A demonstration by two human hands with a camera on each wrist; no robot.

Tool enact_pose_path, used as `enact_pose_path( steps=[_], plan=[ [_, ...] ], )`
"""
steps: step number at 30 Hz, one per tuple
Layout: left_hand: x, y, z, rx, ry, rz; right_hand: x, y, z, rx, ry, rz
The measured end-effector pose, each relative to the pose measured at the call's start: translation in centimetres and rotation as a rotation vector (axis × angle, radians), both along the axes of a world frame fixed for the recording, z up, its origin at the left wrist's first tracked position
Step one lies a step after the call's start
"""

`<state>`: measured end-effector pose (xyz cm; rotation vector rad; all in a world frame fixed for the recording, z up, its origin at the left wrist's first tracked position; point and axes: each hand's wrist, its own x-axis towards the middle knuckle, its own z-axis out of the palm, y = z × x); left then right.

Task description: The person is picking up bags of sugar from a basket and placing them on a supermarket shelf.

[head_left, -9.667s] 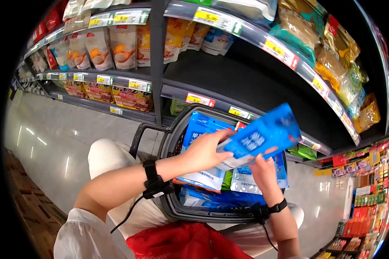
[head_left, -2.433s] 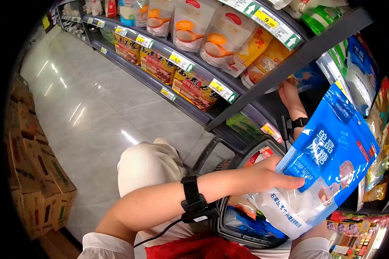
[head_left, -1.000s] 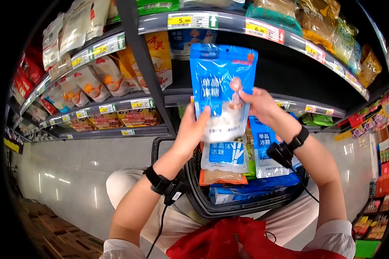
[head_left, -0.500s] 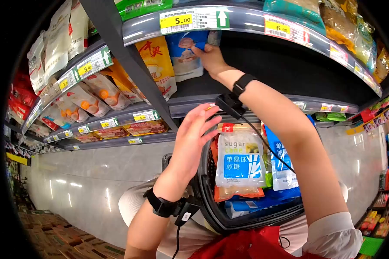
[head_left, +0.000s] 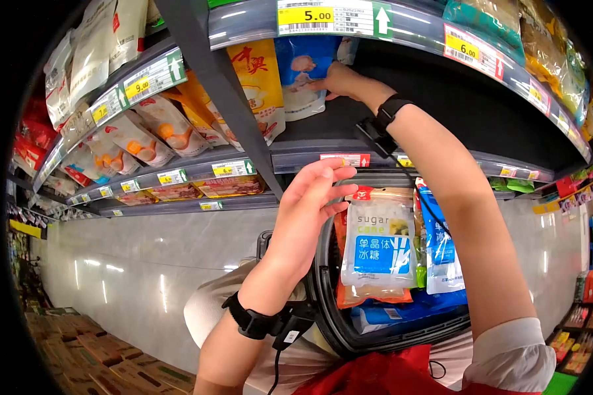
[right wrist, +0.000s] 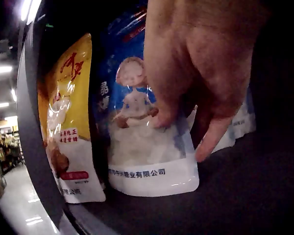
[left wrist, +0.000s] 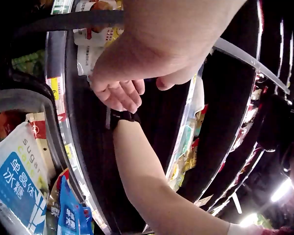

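Note:
My right hand (head_left: 352, 82) reaches into the dark shelf and pinches the edge of a blue and white bag of lump sugar (right wrist: 142, 147). Its thumb lies on the front and the other fingers go round the right side. The bag stands upright on the shelf board (right wrist: 235, 196), just right of a yellow bag (right wrist: 71, 117). Holding nothing, my left hand (head_left: 303, 214) hovers by the left side of the black basket (head_left: 375, 342), fingers loosely spread. Inside the basket lie a "sugar cane" bag (head_left: 379, 243) and a blue bag (head_left: 441, 250), over more packages.
A dark upright post (head_left: 221, 85) divides the shelves at the left. Above the bag runs a shelf edge with price tags (head_left: 316, 16). More white pouches (head_left: 168, 125) stand beyond the post. Cardboard boxes (head_left: 99, 355) lie at lower left.
Both hands held the bag over the basket a second ago. The left hand has let go; the right has carried the bag onto the shelf beside the yellow one and still grips it.

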<state>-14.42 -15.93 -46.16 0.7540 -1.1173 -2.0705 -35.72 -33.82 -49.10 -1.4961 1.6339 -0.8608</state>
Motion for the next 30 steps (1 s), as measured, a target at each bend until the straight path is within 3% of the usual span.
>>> enact_pose_path(
  steps=[1, 7, 8, 11, 13, 14, 16, 18, 20, 21, 22, 24, 25, 27, 30],
  plan=[
    [0.2, 0.0, 0.1, 0.001, -0.006, 0.004, -0.4, -0.1, 0.2, 0.036, 0.099, 0.008],
    [0.5, 0.4, 0.6, -0.009, 0.019, 0.012, 1.6, -2.7, -1.9, 0.002, 0.084, -0.093],
    [0.5, 0.5, 0.7, -0.021, 0.019, 0.014, 2.4, -3.2, -2.2, -0.100, 0.297, -0.085],
    [0.7, 0.4, 0.6, -0.029, 0.037, 0.006, 5.0, -4.0, -1.5, -0.107, 0.221, -0.130],
    [0.8, 0.4, 0.5, -0.024, 0.045, 0.011, 6.4, -3.9, 0.1, -0.117, 1.291, 0.344],
    [0.9, 0.3, 0.5, -0.017, 0.053, 0.015, 6.7, -4.3, -0.3, -0.118, 1.293, 0.347],
    [1.1, 0.2, 0.5, -0.011, 0.056, 0.026, 6.0, -6.9, -3.3, -0.236, 0.628, 0.126],
    [1.3, 0.0, 0.4, -0.005, 0.057, 0.039, 5.4, -8.1, -4.7, -0.234, 0.615, 0.057],
    [1.5, -0.1, 0.2, -0.007, 0.078, 0.042, 4.2, -7.9, -5.1, -0.210, 0.274, 0.139],
    [1.5, -0.1, 0.1, -0.006, 0.079, 0.043, 4.3, -7.8, -5.1, -0.185, 0.193, 0.069],
    [1.5, -0.2, 0.1, -0.005, 0.082, 0.043, 4.0, -7.6, -4.8, -0.184, 0.196, 0.070],
    [1.5, -0.2, 0.0, -0.015, 0.086, 0.047, 3.0, -7.1, -4.1, -0.454, 1.371, 0.283],
    [1.4, -0.1, -0.1, -0.015, 0.088, 0.043, 2.1, -8.1, -5.4, -0.451, 1.374, 0.280],
    [1.3, 0.0, -0.1, -0.025, 0.085, 0.043, 1.2, -9.3, -6.9, -0.370, 0.531, 0.177],
    [1.2, 0.0, -0.2, -0.013, 0.055, 0.046, 0.5, -8.9, -6.5, -0.338, 0.527, 0.287]
  ],
)
